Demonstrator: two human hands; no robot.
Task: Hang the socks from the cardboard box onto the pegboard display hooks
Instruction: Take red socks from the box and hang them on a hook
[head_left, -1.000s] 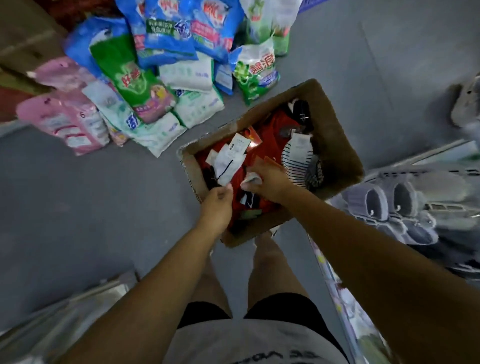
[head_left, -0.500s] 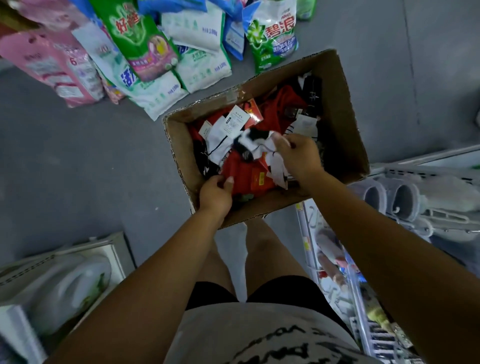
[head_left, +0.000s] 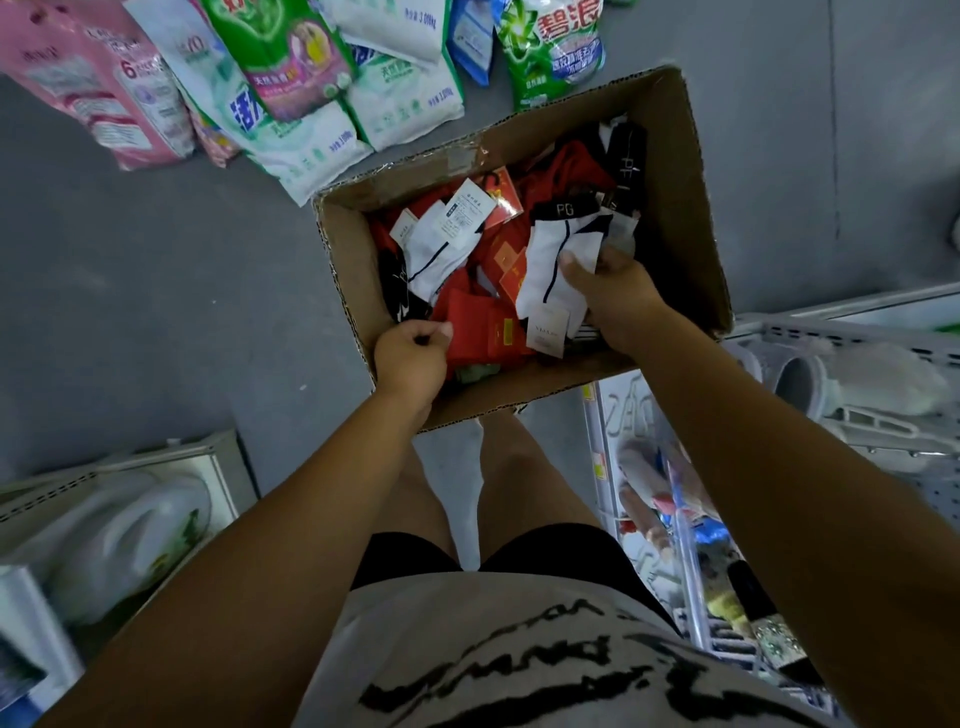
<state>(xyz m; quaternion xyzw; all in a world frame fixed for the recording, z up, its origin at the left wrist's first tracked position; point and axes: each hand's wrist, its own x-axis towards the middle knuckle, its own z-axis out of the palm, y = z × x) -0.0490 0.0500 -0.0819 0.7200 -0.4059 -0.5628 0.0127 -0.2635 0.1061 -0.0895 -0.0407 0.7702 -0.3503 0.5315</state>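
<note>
Cardboard box (head_left: 670, 208) sits on the floor w/ a pile of socks (head_left: 467, 317) inside, red, white & black. Our right hand (head_left: 615, 296) grips a white sock pair (head_left: 550, 270) at the pile's right side. Our left hand (head_left: 413, 358) is curled at the box's near-left corner; we can't tell if it holds anything.

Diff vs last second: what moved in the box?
The right hand took a grip on a white dark-striped tagged sock, drawing it from the middle of the brown cardboard box toward its right side. The left hand stays curled at the box's near-left edge; red socks remain inside.
</note>
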